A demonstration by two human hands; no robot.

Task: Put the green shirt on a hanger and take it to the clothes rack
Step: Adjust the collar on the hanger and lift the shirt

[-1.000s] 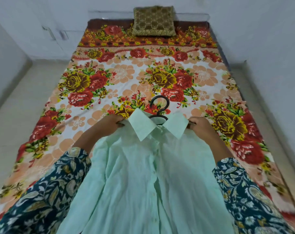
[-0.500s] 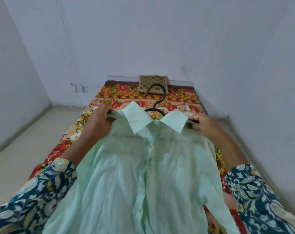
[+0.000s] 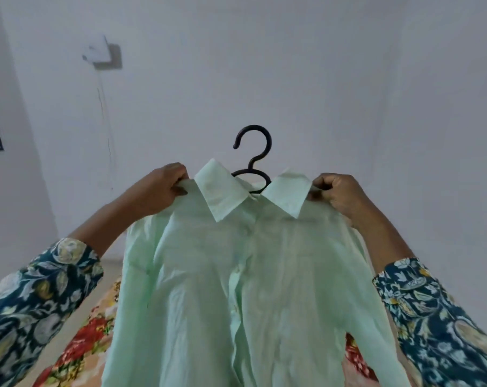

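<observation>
Pale green collared button-up shirt (image 3: pixel 245 275) sits on black plastic hanger (image 3: pixel 254 152), hook clear above collar, held in air over floral-sheeted bed (image 3: pixel 80 339). Left hand (image 3: pixel 158 191) and right hand (image 3: pixel 337 194) each pinch a shoulder, fingers curled; hanger ends under cloth, probably gripped too. Hangering looks done. Next: carry to rack, not in view.

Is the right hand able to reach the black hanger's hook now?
Probably: the black hook stands bare above the collar, but the right hand grips the pale green shirt and must let go.
</observation>
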